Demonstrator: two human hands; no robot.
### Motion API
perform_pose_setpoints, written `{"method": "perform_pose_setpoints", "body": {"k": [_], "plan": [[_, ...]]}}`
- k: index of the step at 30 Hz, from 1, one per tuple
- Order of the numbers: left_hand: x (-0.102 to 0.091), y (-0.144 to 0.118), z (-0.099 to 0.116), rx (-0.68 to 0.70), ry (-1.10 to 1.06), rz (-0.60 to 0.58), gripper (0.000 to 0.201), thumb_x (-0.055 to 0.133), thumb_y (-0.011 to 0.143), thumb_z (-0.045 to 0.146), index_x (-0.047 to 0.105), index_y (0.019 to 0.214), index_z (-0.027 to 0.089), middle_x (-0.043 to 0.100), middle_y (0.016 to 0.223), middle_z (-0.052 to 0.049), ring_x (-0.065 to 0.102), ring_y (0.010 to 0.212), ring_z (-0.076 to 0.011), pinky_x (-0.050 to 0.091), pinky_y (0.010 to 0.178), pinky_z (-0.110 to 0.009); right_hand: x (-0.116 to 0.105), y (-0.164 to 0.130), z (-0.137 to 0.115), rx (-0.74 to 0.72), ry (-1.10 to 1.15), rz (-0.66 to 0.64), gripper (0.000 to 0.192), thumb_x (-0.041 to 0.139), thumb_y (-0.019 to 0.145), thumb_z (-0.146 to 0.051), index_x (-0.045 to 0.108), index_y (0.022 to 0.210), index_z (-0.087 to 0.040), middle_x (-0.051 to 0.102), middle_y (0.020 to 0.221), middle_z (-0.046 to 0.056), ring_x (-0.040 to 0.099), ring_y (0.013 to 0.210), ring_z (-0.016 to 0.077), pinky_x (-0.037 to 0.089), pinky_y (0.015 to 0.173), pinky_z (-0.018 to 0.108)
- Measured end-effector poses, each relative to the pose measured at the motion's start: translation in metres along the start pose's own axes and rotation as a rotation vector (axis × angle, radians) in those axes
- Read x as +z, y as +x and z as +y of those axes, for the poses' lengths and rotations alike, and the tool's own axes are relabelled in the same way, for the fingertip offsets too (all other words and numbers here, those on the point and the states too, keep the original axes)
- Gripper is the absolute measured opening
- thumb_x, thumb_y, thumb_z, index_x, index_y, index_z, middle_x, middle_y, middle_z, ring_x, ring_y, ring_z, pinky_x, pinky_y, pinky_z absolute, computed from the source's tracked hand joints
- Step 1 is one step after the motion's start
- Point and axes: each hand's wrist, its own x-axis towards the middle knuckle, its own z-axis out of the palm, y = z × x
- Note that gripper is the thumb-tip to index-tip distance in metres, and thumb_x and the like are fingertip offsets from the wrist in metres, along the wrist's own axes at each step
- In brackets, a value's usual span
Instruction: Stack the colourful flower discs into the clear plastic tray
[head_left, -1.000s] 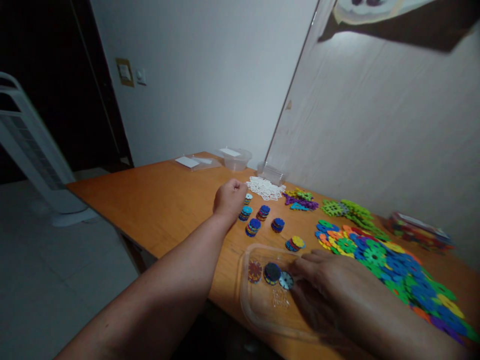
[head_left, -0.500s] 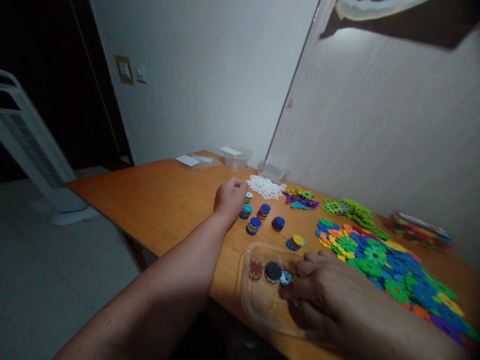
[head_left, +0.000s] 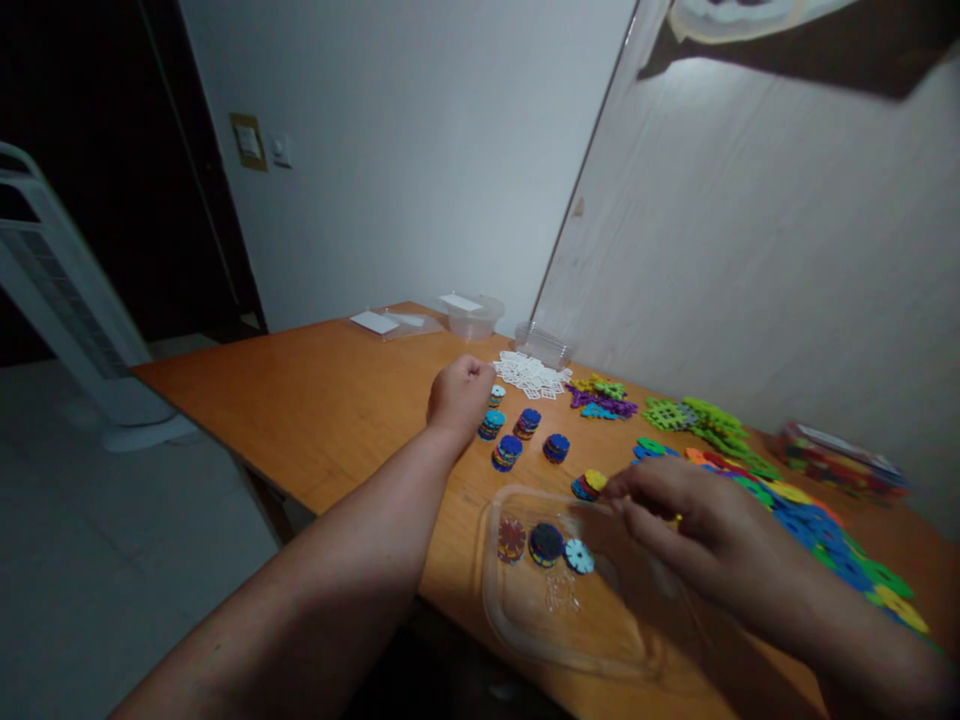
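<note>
My left hand rests as a closed fist on the wooden table, beside several small stacks of coloured discs. Whether it holds anything I cannot tell. My right hand hovers over the far edge of a clear plastic tray, fingers spread and pointing toward a yellow-topped disc stack. Inside the tray lie a reddish disc, a dark blue stack and a light blue disc.
A big spread of colourful flat interlocking pieces covers the table at right. Green pieces, purple pieces and white pieces lie farther back. Clear containers stand at the far end. A white fan stands at left.
My right hand has lifted off the light blue disc in the tray and moved up and right toward the yellow-topped stack. The left fist has stayed put.
</note>
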Motion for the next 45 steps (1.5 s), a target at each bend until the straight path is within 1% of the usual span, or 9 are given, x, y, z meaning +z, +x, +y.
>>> {"method": "perform_pose_setpoints", "body": {"k": [3,6,14,19,26,32,36,39,45], "plan": [[0.0,0.0,0.001,-0.012,-0.004,0.002,0.028,0.058,0.08,0.045,0.062,0.069,0.019,0.057,0.062,0.002,0.052,0.064,-0.0141,0.038,0.06,-0.024,0.008,0.007,0.032,0.121,0.069,0.147,0.023,0.052,0.093,-0.035,0.068,0.103,-0.021,0.071,0.093,0.007,0.065,0.084,0.0224,0.05,0.074,0.036],[-0.001,0.0,0.0,-0.014,-0.003,-0.01,0.028,0.058,0.081,0.045,0.061,0.068,0.019,0.057,0.062,0.002,0.052,0.063,-0.0141,0.038,0.06,-0.024,0.02,0.013,0.053,0.209,0.16,0.129,0.032,0.058,0.088,-0.041,0.07,0.108,-0.019,0.072,0.096,0.01,0.067,0.088,0.0255,0.053,0.076,0.039],[0.0,0.001,-0.002,0.005,0.002,-0.001,0.027,0.057,0.081,0.043,0.06,0.068,0.02,0.056,0.063,0.002,0.052,0.063,-0.0141,0.038,0.059,-0.024,0.035,0.024,0.062,0.275,0.342,0.091,0.046,0.072,0.074,-0.049,0.072,0.106,-0.016,0.071,0.099,0.013,0.065,0.091,0.0287,0.053,0.076,0.041],[-0.001,0.0,0.0,-0.011,0.003,-0.014,0.027,0.057,0.08,0.043,0.06,0.067,0.02,0.055,0.061,0.002,0.052,0.062,-0.0142,0.038,0.059,-0.024,0.041,0.028,0.064,0.296,0.349,0.08,0.046,0.072,0.074,-0.051,0.072,0.104,-0.016,0.07,0.095,0.011,0.062,0.082,0.0248,0.051,0.071,0.038],[-0.001,0.001,0.0,-0.013,0.015,-0.022,0.028,0.057,0.08,0.044,0.06,0.067,0.02,0.056,0.062,0.001,0.052,0.063,-0.0145,0.038,0.059,-0.024,0.041,0.029,0.055,0.261,0.346,0.11,0.037,0.069,0.079,-0.05,0.072,0.097,-0.018,0.069,0.088,0.007,0.059,0.073,0.0194,0.048,0.064,0.032],[-0.001,0.0,0.002,-0.033,0.007,-0.014,0.027,0.058,0.08,0.044,0.06,0.067,0.02,0.056,0.062,0.001,0.053,0.064,-0.0152,0.038,0.06,-0.024,0.016,0.017,0.043,0.152,0.221,0.205,0.031,0.064,0.086,-0.04,0.07,0.108,-0.019,0.069,0.09,0.007,0.062,0.08,0.021,0.051,0.07,0.034],[-0.002,-0.001,0.003,-0.018,0.007,-0.014,0.028,0.058,0.081,0.044,0.061,0.067,0.02,0.056,0.062,0.001,0.053,0.064,-0.0151,0.039,0.06,-0.024,-0.002,0.001,0.012,0.022,0.141,-0.022,0.023,0.061,0.091,-0.032,0.068,0.111,-0.025,0.068,0.088,0.003,0.062,0.077,0.0178,0.049,0.066,0.029],[-0.002,-0.001,0.003,-0.001,0.026,-0.026,0.028,0.057,0.082,0.044,0.061,0.068,0.02,0.057,0.063,0.001,0.054,0.065,-0.0149,0.04,0.061,-0.024,-0.004,-0.006,-0.016,-0.01,0.026,-0.193,0.01,0.062,0.089,-0.023,0.068,0.097,-0.027,0.069,0.087,0.001,0.062,0.072,0.0154,0.046,0.063,0.027],[-0.003,0.0,0.002,0.008,0.039,-0.04,0.029,0.057,0.082,0.044,0.062,0.068,0.019,0.057,0.064,0.001,0.053,0.065,-0.0146,0.039,0.06,-0.024,0.009,-0.005,-0.028,-0.086,-0.129,-0.22,0.011,0.062,0.084,-0.017,0.062,0.077,-0.025,0.069,0.081,-0.001,0.062,0.07,0.0163,0.04,0.062,0.029]]}}
